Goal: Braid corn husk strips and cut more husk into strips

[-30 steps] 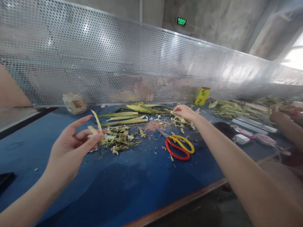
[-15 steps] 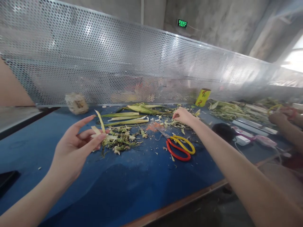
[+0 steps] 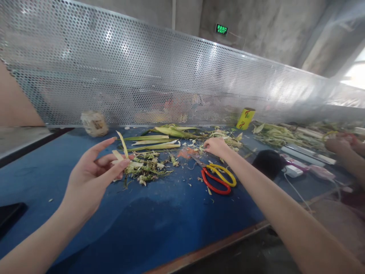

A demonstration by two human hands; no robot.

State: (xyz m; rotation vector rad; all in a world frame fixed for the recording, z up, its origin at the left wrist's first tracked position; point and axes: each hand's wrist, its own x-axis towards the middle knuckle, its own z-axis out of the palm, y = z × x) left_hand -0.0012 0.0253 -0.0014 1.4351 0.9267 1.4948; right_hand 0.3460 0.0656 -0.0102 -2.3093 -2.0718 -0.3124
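Note:
My left hand [image 3: 94,171] pinches pale yellow-green plant strips [image 3: 123,145] between thumb and fingers, with the index finger raised apart. Just beyond it lies a heap of trimmed plant scraps [image 3: 148,167]. My right hand [image 3: 216,147] is closed, fingertips down, at the near edge of a second pile of pale plant bits [image 3: 228,136]; whatever its fingers hold is hidden. Below that hand, scissors [image 3: 217,179] with one red and one yellow handle loop rest on the blue table, blades pointing away. Long green stalks [image 3: 156,144] lie between the two piles.
A perforated metal screen [image 3: 159,76] rises behind the blue table [image 3: 137,224]. A wrapped bundle [image 3: 94,123] and a yellow tin [image 3: 245,118] stand along it. To the right are a black round object [image 3: 268,163], a white device [image 3: 293,170], more stalks [image 3: 273,135] and another person's hands [image 3: 340,144].
My right hand has drawn slightly left and toward me, from the right pile to its near edge. My left hand keeps its grip on the strips. The view has shifted a little.

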